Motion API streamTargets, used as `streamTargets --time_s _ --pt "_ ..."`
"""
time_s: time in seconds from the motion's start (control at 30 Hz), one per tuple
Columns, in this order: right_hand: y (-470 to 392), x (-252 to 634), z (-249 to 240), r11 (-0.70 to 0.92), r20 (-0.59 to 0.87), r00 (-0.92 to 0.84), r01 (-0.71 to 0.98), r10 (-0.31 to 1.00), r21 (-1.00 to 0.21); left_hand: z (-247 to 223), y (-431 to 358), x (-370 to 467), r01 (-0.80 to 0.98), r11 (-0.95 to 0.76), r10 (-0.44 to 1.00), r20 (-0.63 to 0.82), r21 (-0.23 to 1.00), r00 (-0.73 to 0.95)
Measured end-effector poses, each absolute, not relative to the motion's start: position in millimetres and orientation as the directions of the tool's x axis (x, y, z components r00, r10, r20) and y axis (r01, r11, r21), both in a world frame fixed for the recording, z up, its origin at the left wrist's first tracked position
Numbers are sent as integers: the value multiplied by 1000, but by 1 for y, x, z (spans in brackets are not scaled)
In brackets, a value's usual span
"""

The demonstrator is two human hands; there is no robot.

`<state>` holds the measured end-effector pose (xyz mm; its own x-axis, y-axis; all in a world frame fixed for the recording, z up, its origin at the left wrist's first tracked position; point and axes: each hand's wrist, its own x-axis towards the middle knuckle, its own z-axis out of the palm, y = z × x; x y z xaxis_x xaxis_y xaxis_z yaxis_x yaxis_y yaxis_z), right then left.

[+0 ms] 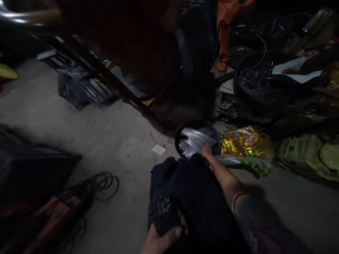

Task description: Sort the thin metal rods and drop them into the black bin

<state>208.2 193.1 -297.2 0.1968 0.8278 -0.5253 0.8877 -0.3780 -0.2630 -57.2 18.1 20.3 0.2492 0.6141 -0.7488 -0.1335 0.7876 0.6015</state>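
Low in the view, my left hand point(165, 240) is closed around a dark bundle point(165, 217) over my lap. Small shiny tips show at the bundle's far end; the rest is too dim to make out. My right hand point(206, 150) reaches forward into a round black basin point(219, 139) on the floor. Thin silvery metal rods point(194, 138) lie loosely crossed inside it. The fingers of that hand are bent round the near right part of the rods, and their tips are partly hidden.
Right of the basin lies a gold plastic bag point(246, 143), with a pale green sack point(304, 155) beyond it. A large dark pan point(238, 88) holds more metal pieces. A metal frame leg point(127, 97) slants across above. Coiled cable point(106, 185) and a paper scrap point(159, 150) lie left.
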Motion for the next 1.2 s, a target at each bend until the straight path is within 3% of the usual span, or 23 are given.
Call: streamTargets --time_s 0.1,0.2,0.27,0.3,0.4,0.5,0.6,0.67,0.8,0.87,1.03,1.2 --pt "171 227 -262 -333 -495 153 894 855 -299 29 8 -44 -169 700 702 -625 694 341" --pt "144 243 -220 -254 -423 87 900 902 -356 21 12 -34 -270 651 726 -479 709 493" --pt "123 250 -188 -201 -331 50 874 942 -442 15 8 -30 -336 650 729 -435 681 529" --pt "112 251 -170 -169 -242 40 822 969 -544 14 4 -28 -360 641 740 -420 678 525" --pt "75 245 -107 -61 -69 6 546 998 -836 19 -12 -21 -385 603 772 -389 698 503" --pt "42 220 -34 -57 -80 -130 171 988 -984 31 -25 -14 -358 573 776 -348 737 526" --pt "15 184 34 -113 -7 -424 -225 906 -968 44 -35 -11 -318 531 772 -293 785 564" --pt "0 162 70 -136 63 -557 -308 828 -942 50 -42 -13 -317 501 778 -260 805 572" --pt "-20 133 101 -75 108 -611 -266 784 -961 48 -59 -25 -326 545 740 -261 773 620" --pt "-21 125 98 -28 95 -573 -203 814 -979 42 -65 -31 -322 535 774 -300 782 558" --pt "-10 116 61 -157 -73 -401 -181 913 -971 21 -60 -38 -343 464 882 -392 817 261" --pt "-9 127 19 -82 -74 -260 -17 963 -997 -4 -44 -33 -250 428 902 -390 869 188"
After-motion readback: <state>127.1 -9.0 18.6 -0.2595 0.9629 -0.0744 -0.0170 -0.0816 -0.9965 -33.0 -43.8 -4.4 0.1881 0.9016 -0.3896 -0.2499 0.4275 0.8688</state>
